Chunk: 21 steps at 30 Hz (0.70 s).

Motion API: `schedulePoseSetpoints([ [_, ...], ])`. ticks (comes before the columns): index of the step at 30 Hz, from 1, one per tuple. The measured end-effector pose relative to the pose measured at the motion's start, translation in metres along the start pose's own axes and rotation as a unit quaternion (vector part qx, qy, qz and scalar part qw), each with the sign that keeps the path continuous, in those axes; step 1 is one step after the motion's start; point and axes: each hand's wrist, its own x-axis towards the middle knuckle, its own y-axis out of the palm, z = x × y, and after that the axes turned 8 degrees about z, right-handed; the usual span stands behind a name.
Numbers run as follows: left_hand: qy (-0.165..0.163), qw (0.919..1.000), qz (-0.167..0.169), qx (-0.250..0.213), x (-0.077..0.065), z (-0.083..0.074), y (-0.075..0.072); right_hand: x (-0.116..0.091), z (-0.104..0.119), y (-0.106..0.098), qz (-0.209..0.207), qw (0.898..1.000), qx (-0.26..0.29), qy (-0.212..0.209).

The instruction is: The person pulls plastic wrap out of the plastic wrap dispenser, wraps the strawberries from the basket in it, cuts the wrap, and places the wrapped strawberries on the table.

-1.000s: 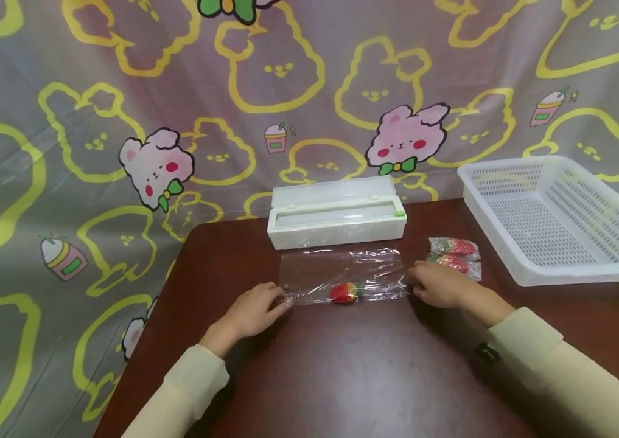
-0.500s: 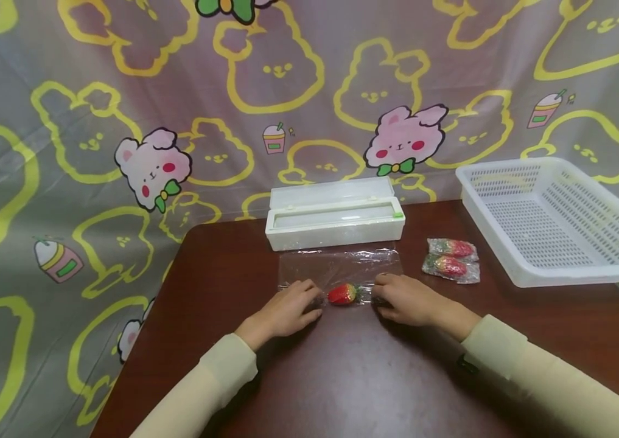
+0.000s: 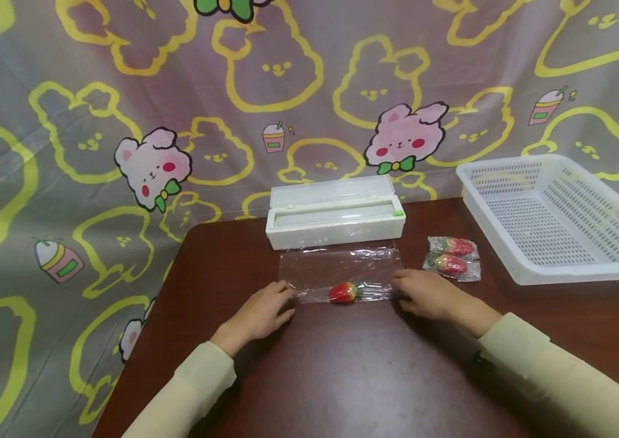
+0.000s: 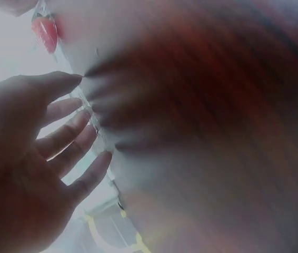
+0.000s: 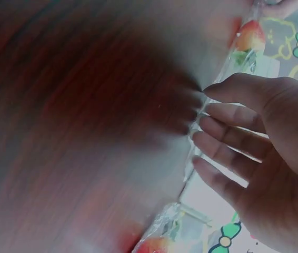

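Note:
A red strawberry [image 3: 344,292] lies at the near edge of a sheet of clear cling film [image 3: 336,266], with a film layer over it. My left hand [image 3: 260,309] touches the film's near left end, its fingertips [image 4: 105,157] down at the tabletop. At the opposite end, my right hand [image 3: 434,294] has its fingertips [image 5: 199,138] on the film too. Both hands have extended, slightly bent fingers in the wrist views. Behind the sheet stands a long white film dispenser box [image 3: 336,233] with its lid raised.
Two film-wrapped strawberries [image 3: 451,264] lie to the right, beyond my right hand. Further right is a white perforated plastic basket [image 3: 539,271]. A patterned curtain [image 3: 298,55] hangs behind the dark brown table [image 3: 353,377].
My hands moved in from the film's ends to beside the strawberry, then back outward along the film. The strawberry stays almost in place.

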Motion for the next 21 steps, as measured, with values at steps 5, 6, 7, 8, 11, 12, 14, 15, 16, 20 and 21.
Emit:
schedulePoseSetpoints([
  [5,0.018,0.9987,-0.015,0.046,0.001,0.001,0.000,0.000,-0.002,0.002,-0.015,1.000,-0.015,-0.011],
  [6,0.023,0.9980,-0.019,0.055,0.002,0.002,0.000,0.000,-0.002,0.003,-0.017,1.000,-0.016,-0.015],
  [7,0.026,0.9972,-0.022,0.066,0.003,0.002,0.000,0.001,-0.002,0.003,-0.020,0.999,-0.017,-0.019],
  [8,0.031,0.9964,-0.027,0.074,0.004,0.002,0.000,0.002,-0.001,0.004,-0.023,0.999,-0.021,-0.024],
  [11,0.031,0.9951,-0.034,0.088,0.006,0.004,0.000,0.003,-0.001,0.006,-0.036,0.998,-0.030,-0.030],
  [12,0.028,0.9951,-0.033,0.089,0.006,0.004,0.000,0.004,-0.001,0.006,-0.039,0.998,-0.033,-0.030],
  [14,0.021,0.9958,-0.032,0.084,0.005,0.006,0.000,0.004,0.000,0.006,-0.044,0.998,-0.037,-0.027],
  [15,0.015,0.9964,-0.031,0.077,0.005,0.007,0.001,0.004,-0.001,0.007,-0.045,0.998,-0.037,-0.023],
  [16,0.013,0.9969,-0.032,0.071,0.005,0.009,0.001,0.004,-0.001,0.007,-0.046,0.998,-0.036,-0.020],
  [20,0.011,0.9978,-0.050,0.043,0.004,0.014,0.003,0.004,-0.002,0.007,-0.048,0.998,-0.030,-0.012],
  [21,0.011,0.9979,-0.052,0.037,0.004,0.016,0.004,0.004,-0.003,0.007,-0.048,0.998,-0.028,-0.012],
])
